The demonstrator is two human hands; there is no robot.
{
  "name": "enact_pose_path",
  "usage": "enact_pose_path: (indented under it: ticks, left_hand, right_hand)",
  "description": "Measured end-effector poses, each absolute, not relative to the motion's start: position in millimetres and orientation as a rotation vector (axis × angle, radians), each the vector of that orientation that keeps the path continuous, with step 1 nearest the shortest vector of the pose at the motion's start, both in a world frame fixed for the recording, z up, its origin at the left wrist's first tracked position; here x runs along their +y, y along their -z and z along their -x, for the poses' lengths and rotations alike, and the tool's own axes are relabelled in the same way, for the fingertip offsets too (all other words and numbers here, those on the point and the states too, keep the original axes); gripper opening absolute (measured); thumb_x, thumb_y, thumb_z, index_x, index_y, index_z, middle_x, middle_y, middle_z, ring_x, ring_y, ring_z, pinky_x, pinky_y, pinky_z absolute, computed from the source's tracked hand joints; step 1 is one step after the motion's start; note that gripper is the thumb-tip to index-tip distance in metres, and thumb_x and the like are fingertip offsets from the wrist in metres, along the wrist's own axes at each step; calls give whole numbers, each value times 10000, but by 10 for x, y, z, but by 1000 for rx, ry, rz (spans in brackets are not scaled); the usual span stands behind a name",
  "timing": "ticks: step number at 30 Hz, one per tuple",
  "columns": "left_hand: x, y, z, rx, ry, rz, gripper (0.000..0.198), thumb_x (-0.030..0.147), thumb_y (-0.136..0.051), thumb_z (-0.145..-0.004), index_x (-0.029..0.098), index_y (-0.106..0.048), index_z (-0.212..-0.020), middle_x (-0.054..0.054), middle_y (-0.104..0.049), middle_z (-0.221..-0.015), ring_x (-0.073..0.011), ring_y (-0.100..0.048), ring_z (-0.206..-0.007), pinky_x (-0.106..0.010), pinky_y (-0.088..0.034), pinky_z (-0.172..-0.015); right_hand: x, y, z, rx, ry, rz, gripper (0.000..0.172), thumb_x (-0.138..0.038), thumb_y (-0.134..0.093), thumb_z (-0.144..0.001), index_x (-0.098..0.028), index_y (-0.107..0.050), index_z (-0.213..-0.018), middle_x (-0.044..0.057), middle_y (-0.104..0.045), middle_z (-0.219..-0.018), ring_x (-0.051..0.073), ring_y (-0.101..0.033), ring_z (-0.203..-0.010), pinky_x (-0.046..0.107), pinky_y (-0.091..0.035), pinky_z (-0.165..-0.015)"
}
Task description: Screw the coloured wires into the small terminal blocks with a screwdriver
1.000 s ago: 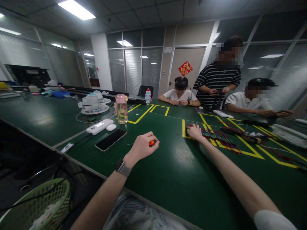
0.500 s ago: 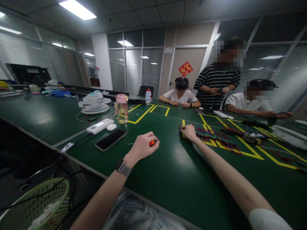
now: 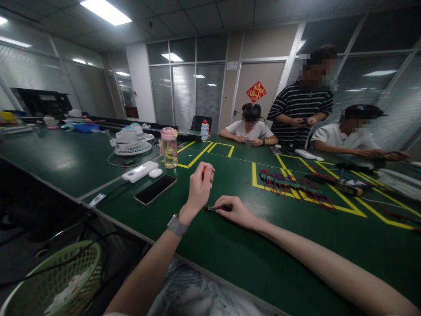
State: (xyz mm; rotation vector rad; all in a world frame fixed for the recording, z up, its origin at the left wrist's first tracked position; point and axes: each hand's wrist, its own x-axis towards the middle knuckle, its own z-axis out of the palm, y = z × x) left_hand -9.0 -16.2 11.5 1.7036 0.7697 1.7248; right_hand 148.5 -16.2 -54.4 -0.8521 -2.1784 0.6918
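Note:
My left hand [image 3: 199, 186] is raised just above the table, its fingers closed around a small orange-handled screwdriver [image 3: 203, 170]. Most of the tool is hidden by the fingers, and its thin shaft does not show now. To the right and a little nearer, my right hand [image 3: 237, 213] rests low on the table. Its fingertips pinch a small green circuit board [image 3: 210, 208] with a dark part beside it. Beyond that hand lies a row of similar green boards with red and blue wires [image 3: 292, 183], inside a yellow tape outline.
A phone [image 3: 155, 189], a white power bank [image 3: 140, 171], a white oval case [image 3: 155, 173] and a pink-lidded bottle [image 3: 169, 149] stand left of my hands. White fans [image 3: 131, 142] lie behind. A green basket [image 3: 88, 263] is below the table edge. Several people sit or stand opposite.
My right hand has come back from the row of wired boards toward my left hand, now with a circuit board. My left hand has lifted and turned the screwdriver.

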Motion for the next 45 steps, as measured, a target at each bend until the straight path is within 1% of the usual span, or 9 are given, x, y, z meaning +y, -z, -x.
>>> enact_pose_path:
  ticks: [2, 5, 11, 18, 22, 26, 38, 42, 45]
  left_hand:
    - [-175, -138, 5, 615, -1705, -1458, 294, 476, -389, -900, 206, -395, -785, 70, -371, -617, -33, -307, -391, -132, -235, -332]
    - [-212, -142, -84, 505, -1665, -1305, 319, 501, -409, -885, 208, -360, -770, 77, -355, -623, -17, -271, -364, -110, -195, -297]
    - [-273, -105, -139, 483, -1683, -1322, 321, 490, -418, -888, 198, -374, -764, 74, -360, -620, -10, -286, -372, -98, -220, -301]
    - [-292, -67, -162, 483, -1666, -1364, 305, 465, -412, -900, 195, -383, -761, 73, -358, -609, -12, -291, -380, -98, -218, -308]
    - [-298, -62, -176, 485, -1663, -1381, 304, 462, -411, -901, 194, -385, -761, 71, -360, -611, -13, -303, -384, -101, -231, -311]
    - [-302, -58, -183, 490, -1660, -1392, 312, 472, -421, -893, 194, -384, -757, 73, -363, -610, -12, -306, -380, -100, -238, -310]
    - [-321, -21, -183, 464, -1635, -1488, 301, 447, -395, -911, 190, -398, -756, 62, -378, -617, -16, -304, -395, -108, -216, -323]
    - [-329, -21, -196, 420, -1548, -1522, 290, 439, -394, -912, 187, -411, -768, 56, -388, -638, -15, -302, -408, -109, -209, -335]
    - [-321, -51, -187, 378, -1415, -1498, 266, 426, -379, -914, 188, -449, -816, 51, -395, -655, -21, -323, -433, -103, -221, -353]
  right_hand:
    - [-267, 522, -1517, -2157, -782, 887, 147, -186, -611, -769, -175, -723, -864, 49, -665, -884, 147, -610, -791, 259, -482, -715]
    - [-351, 520, -1576, -2122, -892, 931, 131, -218, -636, -753, -172, -720, -842, 43, -656, -873, 138, -587, -746, 247, -468, -668]
    - [-317, 565, -1648, -2101, -1059, 951, 177, -264, -673, -722, -159, -707, -860, 34, -648, -840, 121, -556, -684, 242, -460, -633]
    - [-227, 574, -1669, -2099, -1189, 945, 232, -295, -705, -702, -148, -698, -882, 29, -654, -814, 125, -577, -693, 238, -466, -633]
    - [-231, 566, -1661, -2068, -1240, 966, 249, -295, -721, -684, -135, -694, -873, 20, -647, -756, 118, -568, -663, 232, -459, -617]
    - [-246, 549, -1651, -2050, -1258, 988, 261, -311, -732, -671, -136, -693, -860, 5, -638, -706, 111, -562, -627, 226, -456, -599]
    - [-219, 565, -1666, -2072, -1249, 969, 278, -331, -731, -678, -132, -694, -868, 10, -641, -718, 113, -562, -639, 229, -458, -603]
    - [-213, 561, -1665, -2078, -1292, 968, 270, -313, -718, -688, -128, -676, -881, 7, -630, -715, 114, -556, -638, 234, -456, -601]
    - [-265, 548, -1632, -2093, -1232, 968, 204, -257, -683, -713, -129, -660, -870, -2, -610, -704, 109, -540, -633, 227, -443, -593]
